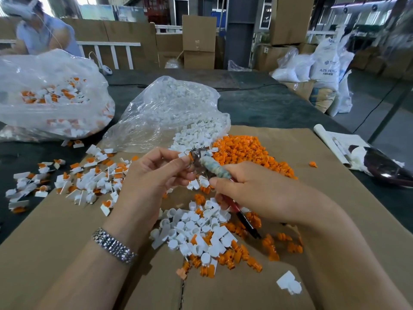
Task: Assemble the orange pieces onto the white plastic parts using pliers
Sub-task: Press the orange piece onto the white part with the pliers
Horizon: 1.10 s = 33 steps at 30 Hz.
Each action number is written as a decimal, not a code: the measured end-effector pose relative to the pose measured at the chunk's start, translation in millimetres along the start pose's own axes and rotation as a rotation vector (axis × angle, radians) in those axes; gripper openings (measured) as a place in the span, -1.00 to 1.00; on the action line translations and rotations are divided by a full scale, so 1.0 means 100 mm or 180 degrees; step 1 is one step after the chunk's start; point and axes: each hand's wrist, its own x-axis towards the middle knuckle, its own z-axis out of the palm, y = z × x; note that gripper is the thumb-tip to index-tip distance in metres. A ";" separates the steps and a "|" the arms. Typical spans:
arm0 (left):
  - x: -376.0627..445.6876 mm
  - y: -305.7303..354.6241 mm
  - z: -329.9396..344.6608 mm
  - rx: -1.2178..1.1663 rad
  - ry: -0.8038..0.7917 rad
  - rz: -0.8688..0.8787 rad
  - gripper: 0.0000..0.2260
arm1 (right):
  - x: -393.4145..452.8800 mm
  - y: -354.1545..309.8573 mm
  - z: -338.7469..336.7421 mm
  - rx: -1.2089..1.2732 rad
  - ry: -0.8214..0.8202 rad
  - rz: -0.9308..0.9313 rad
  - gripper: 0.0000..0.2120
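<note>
Gripped in the right hand (252, 193), pliers (207, 166) are closed on a white part (183, 154) pinched by left fingers (172, 163). An orange piece seems mid-press; seating likely needs one firm squeeze.

Bright orange pieces (248, 153) are heaping at one o'clock beside white plastic parts (196, 229). Brown cardboard (67, 242) is covering a dark grey-green counter (268, 104). The pliers (214, 173) are showing red-and-black handles, and a silver watch (114, 246) is glinting.
</note>
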 end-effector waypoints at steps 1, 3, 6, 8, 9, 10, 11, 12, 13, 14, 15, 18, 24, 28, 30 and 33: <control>0.00 0.00 0.00 0.0019 -0.0003 0.0011 -0.81 | 0.00 0.00 0.00 -0.0018 -0.0005 -0.0017 -0.64; -0.01 -0.01 0.01 0.0058 0.0005 0.0020 -0.80 | 0.01 0.00 0.03 -0.0008 -0.0011 -0.0016 -0.60; 0.00 -0.02 0.00 0.0074 0.0047 -0.0004 -0.84 | 0.02 -0.03 0.12 -0.0032 0.0096 0.0016 -0.62; 0.00 -0.02 0.00 0.0053 0.0109 -0.0039 -0.92 | 0.06 -0.05 0.20 -0.0146 0.0281 0.0035 -0.65; 0.00 -0.02 -0.01 0.0048 0.0137 -0.0063 -0.95 | 0.08 -0.05 0.24 -0.0222 0.0372 0.0050 -0.65; 0.00 -0.02 -0.01 0.0054 0.0156 -0.0086 -0.97 | 0.10 -0.05 0.28 -0.0283 0.0438 0.0065 -0.64; 0.00 -0.02 -0.01 0.0060 0.0167 -0.0107 -0.97 | 0.12 -0.05 0.30 -0.0331 0.0483 0.0081 -0.64; 0.00 -0.02 -0.01 0.0060 0.0176 -0.0124 -0.97 | 0.14 -0.04 0.33 -0.0377 0.0517 0.0090 -0.63; 0.00 -0.02 -0.01 0.0054 0.0185 -0.0135 -0.96 | 0.15 -0.04 0.34 -0.0415 0.0548 0.0103 -0.62; 0.00 -0.02 -0.02 0.0052 0.0194 -0.0138 -0.95 | 0.16 -0.04 0.35 -0.0440 0.0582 0.0113 -0.62; 0.01 -0.03 -0.02 0.0052 0.0202 -0.0135 -0.94 | 0.18 -0.04 0.36 -0.0458 0.0619 0.0112 -0.62; 0.03 -0.04 -0.03 0.0076 0.0209 -0.0160 -0.94 | 0.19 -0.03 0.34 -0.0437 0.0610 0.0064 -0.58; 0.03 0.02 -0.14 0.1123 0.0892 0.0449 -0.91 | 0.15 0.05 0.16 0.0179 0.0807 0.0047 -0.46; 0.05 0.04 -0.24 0.2723 0.1502 0.0850 -0.89 | 0.23 0.28 0.06 -0.0148 0.1320 0.0311 -0.53; 0.08 0.03 -0.28 0.3422 0.1602 0.0751 -0.84 | 0.29 0.38 0.08 -0.0398 0.1299 0.0505 -0.56; 0.08 -0.03 -0.26 0.3747 0.1292 0.0946 -0.77 | 0.38 0.47 0.16 -0.0906 0.1235 0.0781 -0.54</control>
